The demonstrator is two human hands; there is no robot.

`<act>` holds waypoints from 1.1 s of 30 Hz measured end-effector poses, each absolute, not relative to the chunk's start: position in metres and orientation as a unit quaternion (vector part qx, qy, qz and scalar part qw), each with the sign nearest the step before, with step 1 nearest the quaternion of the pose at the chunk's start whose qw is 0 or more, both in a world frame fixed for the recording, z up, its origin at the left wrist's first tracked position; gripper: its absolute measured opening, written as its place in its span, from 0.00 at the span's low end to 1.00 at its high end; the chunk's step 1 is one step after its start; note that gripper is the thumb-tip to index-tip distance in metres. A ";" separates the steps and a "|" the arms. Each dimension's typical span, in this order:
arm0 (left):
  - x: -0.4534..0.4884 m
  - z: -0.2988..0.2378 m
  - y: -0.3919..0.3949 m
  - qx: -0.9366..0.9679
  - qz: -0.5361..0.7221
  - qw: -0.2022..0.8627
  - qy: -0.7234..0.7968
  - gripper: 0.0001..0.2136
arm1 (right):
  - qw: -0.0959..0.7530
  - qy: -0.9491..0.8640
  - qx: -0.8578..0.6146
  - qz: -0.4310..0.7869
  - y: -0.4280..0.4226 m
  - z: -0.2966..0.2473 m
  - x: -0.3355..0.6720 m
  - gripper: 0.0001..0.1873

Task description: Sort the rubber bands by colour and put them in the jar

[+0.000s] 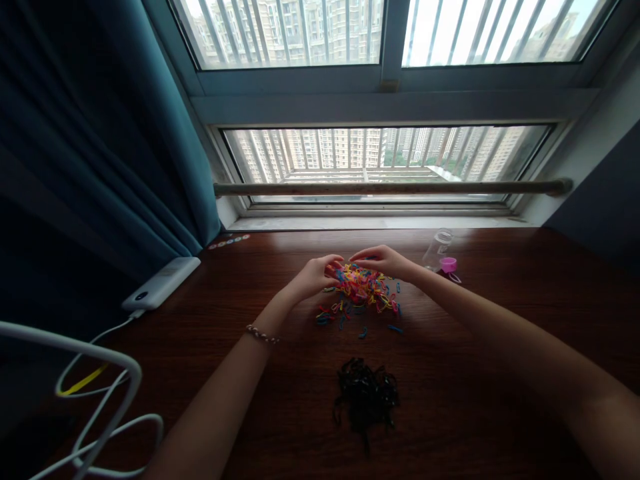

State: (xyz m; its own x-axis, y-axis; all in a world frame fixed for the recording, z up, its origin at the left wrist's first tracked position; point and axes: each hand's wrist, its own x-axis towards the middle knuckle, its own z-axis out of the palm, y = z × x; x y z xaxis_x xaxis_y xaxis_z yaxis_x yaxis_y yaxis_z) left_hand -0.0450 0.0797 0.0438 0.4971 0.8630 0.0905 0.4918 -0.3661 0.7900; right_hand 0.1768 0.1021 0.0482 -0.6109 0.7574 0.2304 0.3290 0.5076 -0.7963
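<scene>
A loose pile of small, brightly coloured rubber bands lies on the brown table, with stray bands scattered around its near side. At the pile's left edge, my left hand touches the bands, its fingers curved and thumb apart. My right hand reaches over the far right side, fingers stretched out and bent down towards the bands; some fingertips are hidden. Closer to me sits a separate heap of black bands, which neither hand touches.
Beyond my right forearm are a clear bottle and a pink cap. A white power bank with a cable lies at left, near white tubing and a blue curtain. A window with a rail borders the table's far edge.
</scene>
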 end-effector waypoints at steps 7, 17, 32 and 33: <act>-0.066 0.062 0.073 0.796 0.034 0.284 0.534 0.13 | 0.287 -0.814 -0.381 0.331 0.059 0.045 0.202 0.17; -0.040 0.048 0.052 0.697 -0.120 0.453 0.543 0.06 | 0.192 -0.838 -0.471 0.198 -0.012 0.016 0.217 0.04; -0.026 0.055 0.046 0.764 -0.039 0.333 0.551 0.11 | 0.386 -0.767 -0.453 0.239 0.038 0.018 0.198 0.11; -0.024 0.055 0.042 0.750 -0.085 0.373 0.540 0.12 | 0.383 -0.772 -0.459 0.215 0.042 0.017 0.203 0.11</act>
State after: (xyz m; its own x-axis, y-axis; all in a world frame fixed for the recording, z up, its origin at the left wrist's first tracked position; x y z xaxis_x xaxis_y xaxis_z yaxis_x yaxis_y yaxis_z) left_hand -0.0244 0.0420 0.0552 0.4026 0.7459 -0.5306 0.8729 -0.1382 0.4680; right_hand 0.2029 0.0423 0.0171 -0.2860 0.8739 0.3931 0.5443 0.4858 -0.6839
